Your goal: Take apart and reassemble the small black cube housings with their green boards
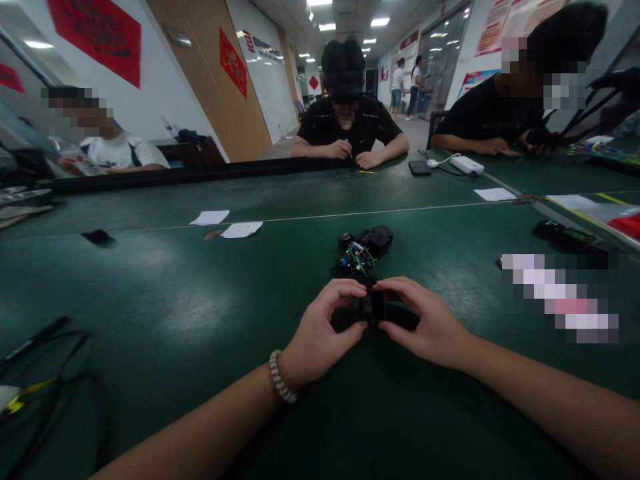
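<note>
The left hand [320,333] and the right hand [430,323] are both pinching a small black part [373,307] between thumb and fingertips, holding it just above the green worktop [175,300]. The two hands are meeting over it, the left one closing in from one side and the right from the other. A bead bracelet [281,379] is sitting on the left wrist. Just beyond the small black part, an opened black device [363,252] with a green circuit board is lying on the worktop. Farther beyond the part and to its left, two paper slips [225,223] are lying side by side. Well beyond the part, a person in a black shirt [345,127] is sitting with both hands together on the far edge.
</note>
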Action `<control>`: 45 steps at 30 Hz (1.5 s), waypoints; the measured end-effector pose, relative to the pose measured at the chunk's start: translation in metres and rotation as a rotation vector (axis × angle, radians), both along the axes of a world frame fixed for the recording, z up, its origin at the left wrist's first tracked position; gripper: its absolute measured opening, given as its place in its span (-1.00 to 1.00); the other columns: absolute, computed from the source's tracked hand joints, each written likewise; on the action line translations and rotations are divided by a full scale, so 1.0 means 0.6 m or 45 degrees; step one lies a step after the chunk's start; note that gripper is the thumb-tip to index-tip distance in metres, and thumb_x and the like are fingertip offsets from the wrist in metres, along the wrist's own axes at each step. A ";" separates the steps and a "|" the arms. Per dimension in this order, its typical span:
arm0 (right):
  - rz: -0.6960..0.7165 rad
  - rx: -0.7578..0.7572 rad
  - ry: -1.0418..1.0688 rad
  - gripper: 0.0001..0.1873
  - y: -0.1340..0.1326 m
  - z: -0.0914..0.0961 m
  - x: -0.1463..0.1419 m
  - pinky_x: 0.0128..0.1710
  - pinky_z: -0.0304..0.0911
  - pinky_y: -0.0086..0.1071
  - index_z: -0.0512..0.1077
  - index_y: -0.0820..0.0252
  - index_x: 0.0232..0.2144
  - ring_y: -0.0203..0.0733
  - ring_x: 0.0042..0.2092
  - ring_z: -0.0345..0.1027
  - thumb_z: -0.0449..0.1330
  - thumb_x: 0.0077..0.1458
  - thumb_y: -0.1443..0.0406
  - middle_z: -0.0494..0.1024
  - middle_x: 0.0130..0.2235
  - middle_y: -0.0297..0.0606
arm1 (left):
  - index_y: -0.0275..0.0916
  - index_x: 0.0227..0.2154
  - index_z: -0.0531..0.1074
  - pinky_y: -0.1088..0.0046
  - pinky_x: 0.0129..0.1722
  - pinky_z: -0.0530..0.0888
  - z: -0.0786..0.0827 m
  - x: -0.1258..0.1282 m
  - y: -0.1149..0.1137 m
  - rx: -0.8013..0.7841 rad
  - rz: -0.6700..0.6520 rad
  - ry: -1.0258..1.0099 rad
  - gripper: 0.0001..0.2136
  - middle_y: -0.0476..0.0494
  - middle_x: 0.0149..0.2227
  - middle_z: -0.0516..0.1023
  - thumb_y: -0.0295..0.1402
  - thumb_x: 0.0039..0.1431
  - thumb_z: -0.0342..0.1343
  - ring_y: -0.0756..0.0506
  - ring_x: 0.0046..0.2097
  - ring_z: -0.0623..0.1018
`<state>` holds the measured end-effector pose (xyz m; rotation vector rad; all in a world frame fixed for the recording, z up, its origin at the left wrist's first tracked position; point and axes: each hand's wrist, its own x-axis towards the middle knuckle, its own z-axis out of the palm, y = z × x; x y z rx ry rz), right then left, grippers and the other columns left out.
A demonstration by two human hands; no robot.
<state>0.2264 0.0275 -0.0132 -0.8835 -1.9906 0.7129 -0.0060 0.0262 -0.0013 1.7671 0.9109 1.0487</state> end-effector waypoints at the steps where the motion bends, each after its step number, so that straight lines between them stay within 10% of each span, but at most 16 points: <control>1: 0.003 0.009 -0.009 -0.40 0.000 0.001 0.000 0.13 0.47 0.03 0.35 0.05 0.17 0.03 0.12 0.47 0.33 0.10 0.43 0.51 0.09 -0.11 | -0.16 -0.05 0.47 0.03 0.21 0.47 0.000 0.000 0.000 0.008 -0.004 0.000 -0.65 -0.22 0.09 0.46 -0.56 0.11 0.27 -0.27 0.18 0.50; 28: -0.035 -0.046 0.116 -0.81 0.000 -0.003 0.000 0.06 0.55 0.00 0.42 0.09 -0.25 0.02 0.16 0.51 0.25 0.14 0.46 0.57 0.12 -0.09 | -0.23 -0.10 0.44 0.22 0.05 0.60 0.001 0.005 0.003 -0.278 0.108 -0.131 -0.75 -0.18 -0.05 0.56 -0.50 0.15 0.24 -0.15 0.01 0.61; 34: -0.007 -0.133 0.182 -0.46 0.002 -0.008 -0.002 0.06 0.58 -0.09 0.37 0.04 0.14 -0.07 0.05 0.60 0.22 0.13 0.48 0.59 0.08 -0.12 | -0.23 -0.13 0.49 0.24 0.03 0.64 0.002 0.004 0.001 -0.153 0.132 -0.092 -0.80 -0.17 -0.04 0.54 -0.47 0.18 0.24 -0.15 0.00 0.60; 45: -0.032 -0.202 0.201 -0.43 0.000 -0.011 -0.004 0.05 0.60 -0.09 0.30 0.04 0.22 -0.06 0.02 0.61 0.25 0.18 0.41 0.58 0.07 -0.10 | -0.23 -0.11 0.47 0.18 0.10 0.62 -0.004 0.005 0.000 -0.163 0.091 -0.151 -0.73 -0.16 -0.01 0.53 -0.51 0.13 0.28 -0.15 0.01 0.61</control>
